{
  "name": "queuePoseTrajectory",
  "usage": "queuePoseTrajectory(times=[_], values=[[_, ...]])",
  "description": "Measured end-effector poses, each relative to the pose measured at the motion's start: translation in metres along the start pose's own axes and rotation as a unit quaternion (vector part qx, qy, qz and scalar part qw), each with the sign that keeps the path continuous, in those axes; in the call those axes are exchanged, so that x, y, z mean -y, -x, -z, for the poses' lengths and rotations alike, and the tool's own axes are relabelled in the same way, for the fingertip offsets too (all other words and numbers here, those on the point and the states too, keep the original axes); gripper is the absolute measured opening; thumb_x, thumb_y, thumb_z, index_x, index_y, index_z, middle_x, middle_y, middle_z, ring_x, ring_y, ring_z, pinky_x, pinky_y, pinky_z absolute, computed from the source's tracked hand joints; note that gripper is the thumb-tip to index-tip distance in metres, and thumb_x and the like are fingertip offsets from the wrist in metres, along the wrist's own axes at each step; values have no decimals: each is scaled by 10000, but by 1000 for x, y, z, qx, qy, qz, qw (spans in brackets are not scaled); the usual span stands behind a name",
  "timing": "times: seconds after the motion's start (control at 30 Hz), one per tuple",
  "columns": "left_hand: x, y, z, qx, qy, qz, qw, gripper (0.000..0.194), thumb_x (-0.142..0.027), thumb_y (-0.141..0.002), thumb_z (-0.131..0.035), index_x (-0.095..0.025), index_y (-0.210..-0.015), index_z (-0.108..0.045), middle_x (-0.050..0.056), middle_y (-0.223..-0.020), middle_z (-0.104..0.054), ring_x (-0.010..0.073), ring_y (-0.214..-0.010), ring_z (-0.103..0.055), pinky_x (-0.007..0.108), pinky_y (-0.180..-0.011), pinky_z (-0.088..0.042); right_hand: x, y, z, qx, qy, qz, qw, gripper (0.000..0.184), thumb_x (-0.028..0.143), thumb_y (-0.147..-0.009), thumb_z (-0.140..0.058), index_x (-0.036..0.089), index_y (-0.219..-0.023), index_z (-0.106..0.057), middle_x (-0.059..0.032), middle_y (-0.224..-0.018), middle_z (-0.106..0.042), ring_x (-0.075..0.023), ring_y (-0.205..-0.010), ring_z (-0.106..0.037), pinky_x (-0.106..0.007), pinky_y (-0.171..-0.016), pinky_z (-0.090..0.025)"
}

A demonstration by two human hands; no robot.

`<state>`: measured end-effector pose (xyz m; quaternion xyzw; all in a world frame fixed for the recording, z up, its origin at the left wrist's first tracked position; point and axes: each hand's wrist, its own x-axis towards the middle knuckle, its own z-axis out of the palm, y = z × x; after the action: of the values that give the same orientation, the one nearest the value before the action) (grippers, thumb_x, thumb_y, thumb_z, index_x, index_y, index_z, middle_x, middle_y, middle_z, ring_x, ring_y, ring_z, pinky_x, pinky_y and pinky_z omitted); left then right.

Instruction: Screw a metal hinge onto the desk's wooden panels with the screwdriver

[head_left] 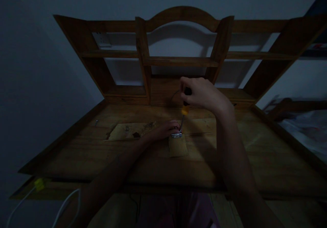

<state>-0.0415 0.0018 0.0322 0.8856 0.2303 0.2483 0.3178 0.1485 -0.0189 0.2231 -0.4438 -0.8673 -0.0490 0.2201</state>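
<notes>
A screwdriver [185, 110] with a black and yellow handle is gripped in my right hand [198, 91], its shaft pointing down. The tip meets a small metal hinge [176, 135] at the edge of a small wooden block [178, 146] on the desk. My left hand [170, 129] comes in from the left, with its fingers closed against the hinge and the far side of the block. Dim light hides the exact finger contact and whether a screw sits under the tip.
On the wooden desk [258, 146] lies a pale, torn board piece [130, 131], left of my hands. A small metal screw-like piece [96, 122] is farther left. A wooden shelf unit [180, 61] rises at the back. A white cable [67, 200] hangs at the front left.
</notes>
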Motion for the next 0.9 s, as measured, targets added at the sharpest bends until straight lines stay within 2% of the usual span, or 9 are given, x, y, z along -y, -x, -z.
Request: queuePoseTrajectory(times=[0.13,0.3,0.4,0.47,0.67,0.8,0.9], values=[[1,0,-1,7,-1,6,1000,221,-315,-996,-467,-175,-966,-635,63,-1016,-589,176,-971,-559,302,-891,-446,4,1,1,8,-36,12,999,290,301,-813,-596,210,-1083,-541,-69,-970,-656,-239,-872,-600,-336,-728,-421],[-2,0,1,13,4,8,1000,228,-316,-998,-463,-178,-1000,-644,71,-1051,-591,181,-988,-560,310,-902,-445,3,-1,-2,-4,-11,0,1000,298,407,-851,-598,213,-1074,-559,-73,-936,-654,-248,-859,-604,-350,-743,-416],[-3,1,1,13,5,7,1000,240,-321,-999,-460,-172,-996,-647,70,-1034,-591,181,-981,-557,310,-896,-443,0,-1,-2,6,-5,15,1000,207,311,-820,-613,225,-1002,-564,-53,-924,-653,-239,-858,-606,-347,-751,-415],[-3,1,2,12,-1,6,1000,241,-323,-999,-462,-171,-990,-648,68,-1026,-590,180,-977,-555,307,-895,-439,-1,-1,-1,17,-22,28,999,223,259,-784,-625,225,-990,-550,-50,-956,-648,-234,-883,-602,-340,-754,-422],[-2,0,1,10,-3,3,1000,236,-318,-999,-462,-177,-994,-651,70,-1029,-599,181,-973,-564,308,-890,-445,-4,0,0,5,-11,-10,1000,272,377,-822,-630,216,-1020,-535,-70,-933,-646,-255,-869,-601,-365,-754,-421],[1,1,1,9,-9,-2,1000,230,-324,-995,-474,-175,-986,-648,68,-1031,-602,183,-982,-565,313,-899,-445,-1,1,1,0,-26,17,1000,339,273,-806,-606,226,-1121,-492,-63,-1000,-639,-239,-882,-594,-348,-751,-413],[1,2,1,4,-6,-6,1000,233,-322,-1000,-464,-176,-1005,-646,66,-1041,-597,179,-973,-564,308,-889,-447,0,2,1,15,-51,27,998,369,260,-772,-621,227,-1113,-483,-64,-1030,-630,-235,-894,-588,-339,-748,-420]])
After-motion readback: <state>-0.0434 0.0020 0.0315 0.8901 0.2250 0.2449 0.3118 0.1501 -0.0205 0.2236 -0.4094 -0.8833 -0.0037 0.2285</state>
